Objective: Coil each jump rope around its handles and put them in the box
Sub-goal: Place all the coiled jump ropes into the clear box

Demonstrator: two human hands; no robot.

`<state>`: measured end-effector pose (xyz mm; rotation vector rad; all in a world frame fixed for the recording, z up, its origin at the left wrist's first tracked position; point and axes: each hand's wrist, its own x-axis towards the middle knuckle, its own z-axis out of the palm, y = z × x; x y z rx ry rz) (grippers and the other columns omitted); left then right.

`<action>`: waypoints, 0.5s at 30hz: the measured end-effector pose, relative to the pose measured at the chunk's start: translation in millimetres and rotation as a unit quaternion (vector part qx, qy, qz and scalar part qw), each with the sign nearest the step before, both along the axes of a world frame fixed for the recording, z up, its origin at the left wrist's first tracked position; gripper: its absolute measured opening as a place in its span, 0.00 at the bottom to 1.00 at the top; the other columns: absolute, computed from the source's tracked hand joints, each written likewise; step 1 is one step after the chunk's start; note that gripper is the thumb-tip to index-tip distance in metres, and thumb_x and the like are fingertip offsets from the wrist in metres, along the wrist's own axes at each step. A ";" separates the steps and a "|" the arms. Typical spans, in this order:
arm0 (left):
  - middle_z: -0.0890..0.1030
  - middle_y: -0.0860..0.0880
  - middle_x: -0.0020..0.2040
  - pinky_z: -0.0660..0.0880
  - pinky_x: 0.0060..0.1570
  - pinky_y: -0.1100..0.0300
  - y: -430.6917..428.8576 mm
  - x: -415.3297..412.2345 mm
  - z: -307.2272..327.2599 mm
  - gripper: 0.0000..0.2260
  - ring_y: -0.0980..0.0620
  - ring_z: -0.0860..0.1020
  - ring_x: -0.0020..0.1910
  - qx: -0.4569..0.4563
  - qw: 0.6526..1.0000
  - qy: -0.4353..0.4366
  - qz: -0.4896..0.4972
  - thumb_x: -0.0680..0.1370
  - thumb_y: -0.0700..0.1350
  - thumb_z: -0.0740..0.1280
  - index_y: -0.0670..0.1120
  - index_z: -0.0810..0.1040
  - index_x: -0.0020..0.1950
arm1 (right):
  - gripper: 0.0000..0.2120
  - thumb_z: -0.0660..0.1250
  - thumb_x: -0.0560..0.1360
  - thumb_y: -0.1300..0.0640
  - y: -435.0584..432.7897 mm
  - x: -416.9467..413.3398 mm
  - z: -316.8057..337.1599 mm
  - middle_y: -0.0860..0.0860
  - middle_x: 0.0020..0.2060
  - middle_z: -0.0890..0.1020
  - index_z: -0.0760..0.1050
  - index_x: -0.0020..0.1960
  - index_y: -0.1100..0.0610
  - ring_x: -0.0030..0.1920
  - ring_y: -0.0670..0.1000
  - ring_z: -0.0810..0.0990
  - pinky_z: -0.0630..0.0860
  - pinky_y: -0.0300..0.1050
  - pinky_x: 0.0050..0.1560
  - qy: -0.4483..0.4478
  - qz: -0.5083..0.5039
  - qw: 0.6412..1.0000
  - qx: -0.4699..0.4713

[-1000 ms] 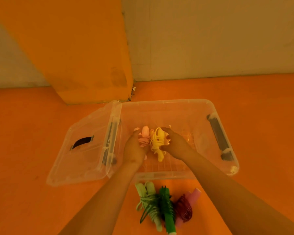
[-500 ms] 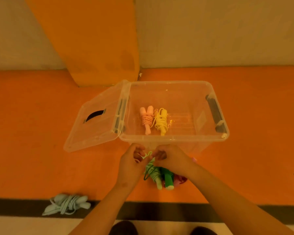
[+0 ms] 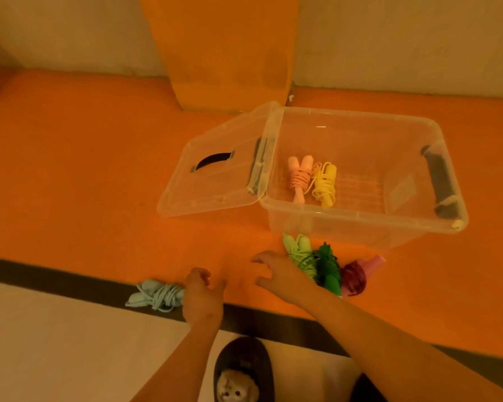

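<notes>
**Head view.** The left hand (image 3: 202, 300), fingers loosely curled and holding nothing, lies just right of the pale blue jump rope (image 3: 157, 295). This rope is a loose bundle on the dark stripe (image 3: 70, 282) at the near edge of the orange floor mat (image 3: 84, 169). Whether skin touches cord cannot be told. The right hand (image 3: 279, 274), fingers spread, relaxed and empty, is over the mat just left of the light green jump rope (image 3: 299, 250).

The step in hand appears to be fetching the pale blue bundle. To do it well, the fingers should close round both handles and the wraps together, so that no loop slips free. A slack coil should be rewound first.

The clear plastic box (image 3: 331, 230) stands open at far right, with a coiled pink jump rope (image 3: 299, 178) and a coiled yellow jump rope (image 3: 325, 184) side by side on its floor. Its clear lid (image 3: 215, 181) leans out to the left, off the direct path.

The light green rope, a dark green jump rope (image 3: 328, 268) and a maroon jump rope with pink handles (image 3: 356, 275) lie packed together just before the box's near wall. A carried bundle should pass above them. A dark slipper with an animal face (image 3: 241, 372) sits nearest.
</notes>
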<state>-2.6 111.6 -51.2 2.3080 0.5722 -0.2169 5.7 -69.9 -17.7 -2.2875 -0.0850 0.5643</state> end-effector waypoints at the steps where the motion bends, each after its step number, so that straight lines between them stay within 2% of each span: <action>1: 0.75 0.42 0.55 0.68 0.47 0.51 5.2 -2.4 5.5 0.18 0.42 0.74 0.54 0.037 0.999 0.003 0.037 0.73 0.48 0.74 0.43 0.72 0.57 | 0.23 0.70 0.74 0.58 6.9 -0.5 -3.1 0.56 0.64 0.74 0.70 0.68 0.59 0.65 0.54 0.72 0.65 0.41 0.63 0.008 -0.003 1.000 0.004; 3: 0.71 0.35 0.63 0.69 0.56 0.43 11.5 -6.1 7.5 0.30 0.36 0.70 0.63 0.061 0.988 0.024 0.141 0.73 0.48 0.74 0.36 0.67 0.67 | 0.26 0.71 0.73 0.56 20.2 -1.9 -9.4 0.55 0.65 0.74 0.69 0.68 0.57 0.65 0.54 0.73 0.68 0.44 0.63 0.028 -0.012 1.000 0.001; 4: 0.69 0.31 0.64 0.69 0.58 0.40 14.3 -6.0 8.1 0.35 0.32 0.69 0.64 0.046 0.979 0.043 0.196 0.72 0.47 0.75 0.31 0.63 0.69 | 0.27 0.71 0.73 0.55 25.6 -2.5 -10.4 0.54 0.65 0.74 0.68 0.69 0.57 0.65 0.53 0.73 0.68 0.44 0.63 0.033 -0.015 0.999 -0.008; 6: 0.70 0.26 0.62 0.73 0.54 0.38 25.1 -5.5 -3.5 0.39 0.28 0.73 0.59 -0.029 0.953 0.078 0.292 0.71 0.46 0.77 0.25 0.60 0.68 | 0.30 0.71 0.73 0.52 33.4 -3.2 -11.3 0.54 0.68 0.72 0.65 0.72 0.55 0.66 0.53 0.71 0.68 0.43 0.63 0.052 -0.009 0.998 -0.019; 8: 0.74 0.31 0.62 0.74 0.54 0.42 31.3 -7.9 -13.2 0.37 0.32 0.75 0.58 -0.173 0.908 0.158 0.348 0.73 0.50 0.74 0.30 0.62 0.70 | 0.34 0.70 0.74 0.51 36.2 -4.6 -14.9 0.54 0.70 0.69 0.60 0.74 0.55 0.68 0.54 0.70 0.66 0.42 0.62 0.083 0.015 0.996 -0.032; 10: 0.79 0.35 0.54 0.75 0.53 0.43 34.9 -10.8 -22.0 0.25 0.36 0.78 0.53 -0.277 0.882 0.179 0.337 0.77 0.48 0.70 0.33 0.70 0.66 | 0.36 0.71 0.74 0.49 32.1 -8.2 -19.6 0.55 0.70 0.68 0.57 0.75 0.54 0.68 0.55 0.69 0.66 0.43 0.63 0.093 0.022 0.994 -0.051; 12: 0.79 0.38 0.45 0.76 0.50 0.46 37.9 -11.1 -28.6 0.17 0.38 0.79 0.51 -0.311 0.877 0.151 0.333 0.79 0.45 0.67 0.32 0.74 0.61 | 0.37 0.71 0.72 0.48 22.7 -12.9 -26.7 0.56 0.70 0.69 0.58 0.75 0.54 0.68 0.55 0.68 0.66 0.47 0.66 0.090 0.000 0.994 -0.067; 14: 0.78 0.42 0.40 0.77 0.44 0.52 38.6 -9.5 -27.6 0.17 0.43 0.79 0.43 -0.319 0.876 0.127 0.339 0.78 0.46 0.68 0.32 0.77 0.57 | 0.36 0.71 0.73 0.49 11.9 -17.4 -29.4 0.57 0.70 0.68 0.59 0.74 0.55 0.69 0.55 0.66 0.63 0.46 0.68 0.081 -0.015 0.993 -0.088; 15: 0.79 0.42 0.41 0.77 0.45 0.52 39.1 -8.6 -27.9 0.18 0.44 0.79 0.44 -0.332 0.869 0.119 0.347 0.78 0.47 0.69 0.32 0.77 0.57 | 0.34 0.71 0.73 0.50 6.9 -19.2 -29.6 0.56 0.70 0.67 0.60 0.74 0.55 0.70 0.55 0.65 0.61 0.45 0.68 0.075 -0.017 0.992 -0.100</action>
